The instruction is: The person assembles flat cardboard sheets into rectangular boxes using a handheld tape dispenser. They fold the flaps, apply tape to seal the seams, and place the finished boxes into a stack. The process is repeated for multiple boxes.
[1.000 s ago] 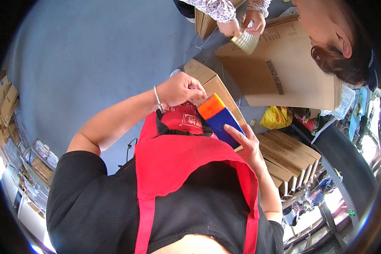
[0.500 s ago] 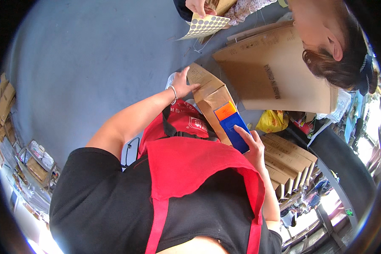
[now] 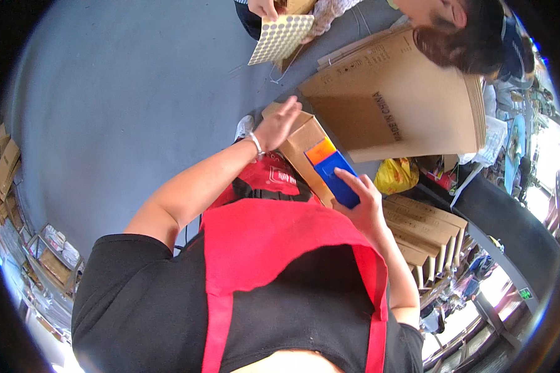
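A narrow brown cardboard box (image 3: 306, 135) lies slantwise in front of me, over my red apron. My left hand (image 3: 279, 126) is laid across its far end, fingers stretched out and holding nothing; the palm side is hidden. On the near part of the box rests a flat blue block (image 3: 337, 181) with an orange end (image 3: 321, 150); its exact kind I cannot make out. My right hand (image 3: 361, 202) grips the block's near end, with a finger lying along its top and the thumb at the near edge.
Across from me, another person's hand (image 3: 264, 7) holds a sheet of round stickers (image 3: 282, 38). Large flat cartons (image 3: 392, 93) are stacked at the right, with a yellow plastic bag (image 3: 396, 176) below them. Several folded cartons (image 3: 423, 227) stand beside my right arm.
My left hand has shifted right, over the box's far end. The right hand stays on the blue block. The whole view has shifted slightly, and the other person's sheet tilts more steeply.
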{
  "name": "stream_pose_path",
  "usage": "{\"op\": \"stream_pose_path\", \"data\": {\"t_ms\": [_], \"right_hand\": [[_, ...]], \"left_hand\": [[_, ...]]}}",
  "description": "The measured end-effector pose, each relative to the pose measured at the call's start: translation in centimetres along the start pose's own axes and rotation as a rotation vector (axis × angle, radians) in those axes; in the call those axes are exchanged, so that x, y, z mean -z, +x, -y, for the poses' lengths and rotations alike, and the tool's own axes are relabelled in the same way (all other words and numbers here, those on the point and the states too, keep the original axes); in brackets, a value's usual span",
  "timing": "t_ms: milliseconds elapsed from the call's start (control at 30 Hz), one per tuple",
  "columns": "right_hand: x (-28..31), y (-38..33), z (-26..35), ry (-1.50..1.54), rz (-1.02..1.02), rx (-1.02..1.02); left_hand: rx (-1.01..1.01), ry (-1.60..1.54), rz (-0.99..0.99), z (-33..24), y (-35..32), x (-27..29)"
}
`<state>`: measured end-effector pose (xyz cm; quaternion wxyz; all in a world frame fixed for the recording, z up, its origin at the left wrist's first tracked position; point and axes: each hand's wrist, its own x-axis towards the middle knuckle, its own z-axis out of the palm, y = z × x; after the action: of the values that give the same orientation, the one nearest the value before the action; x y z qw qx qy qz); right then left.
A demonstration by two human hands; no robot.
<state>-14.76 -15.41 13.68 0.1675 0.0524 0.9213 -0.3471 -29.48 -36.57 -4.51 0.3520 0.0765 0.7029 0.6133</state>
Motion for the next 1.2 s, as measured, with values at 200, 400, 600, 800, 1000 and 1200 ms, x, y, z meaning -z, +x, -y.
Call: {"op": "stream_pose_path", "data": {"t_ms": [200,400,600,800,1000,1200], "right_hand": [[1.9,-0.5,0.1,0.011,0.156,-0.064],[4.4,4.6,3.0,-0.243,0.415,-0.110],[3.7,4.3,-1.5,-0.742,1.678,-0.294],[11.9,-3.6,-5.5,0.212,0.116,-0.431],[4.2,-8.5,-15.4,1.158,-0.620,-0.490],[-7.0,-9.5,-22.6,1.877,-0.949,-0.640]], "left_hand": [[0.037,0.382,0.020,-2.3,0.6,-4.0],[-0.125,0.325,0.008,1.1,2.3,-4.6],[-0.022,0.265,0.065,-0.1,3.8,-3.3],[-0.184,0.499,0.430,-1.2,3.6,-2.4],[-0.333,0.548,0.623,-1.8,5.4,-2.2],[-0.268,0.438,0.667,-3.7,-1.1,-11.8]]}}
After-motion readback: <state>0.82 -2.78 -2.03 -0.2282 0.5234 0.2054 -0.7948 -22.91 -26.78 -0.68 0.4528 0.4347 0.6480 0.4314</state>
